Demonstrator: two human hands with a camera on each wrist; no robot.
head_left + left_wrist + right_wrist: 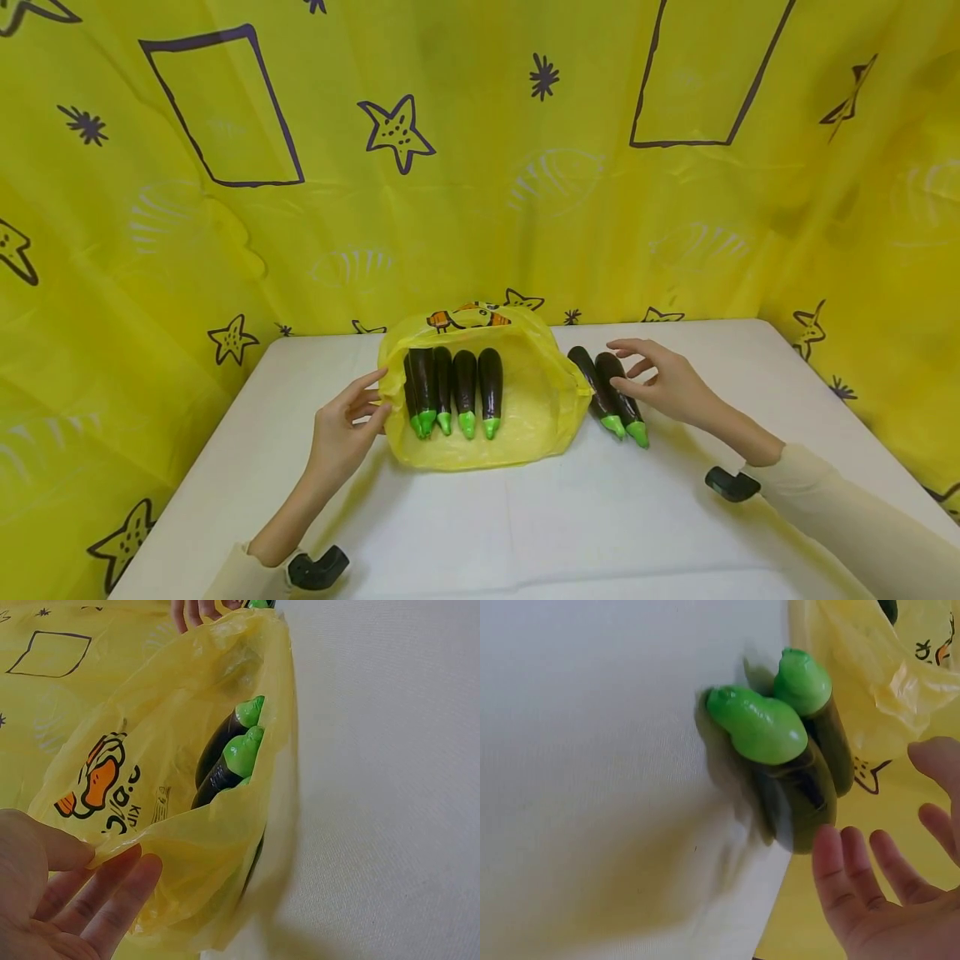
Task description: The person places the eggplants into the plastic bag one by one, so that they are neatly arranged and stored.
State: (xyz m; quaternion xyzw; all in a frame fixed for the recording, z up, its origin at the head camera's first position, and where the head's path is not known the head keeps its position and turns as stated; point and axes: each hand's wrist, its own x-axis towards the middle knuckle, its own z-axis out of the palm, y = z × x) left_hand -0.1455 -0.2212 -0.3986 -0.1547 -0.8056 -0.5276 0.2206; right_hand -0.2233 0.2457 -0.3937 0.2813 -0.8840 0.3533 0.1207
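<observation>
A yellow plastic bag (531,408) lies on the table with its mouth facing the person. Inside it, several dark eggplants (466,383) with green caps lie side by side. My left hand (339,433) pinches the left edge of the bag's mouth between thumb and fingers, plain in the left wrist view. Right of the bag, two more eggplants lie close together, a left one (590,379) and a right one (632,417). Over the right one hovers my right hand (671,387), fingers spread. In the right wrist view its fingertips are beside the nearer eggplant's (799,802) dark end, holding nothing.
A white table (465,533) carries everything. Yellow cloth (465,225) with stars and outlined shapes hangs behind it and at both sides. A dark device sits at the left wrist (318,568) and another at the right wrist (732,485).
</observation>
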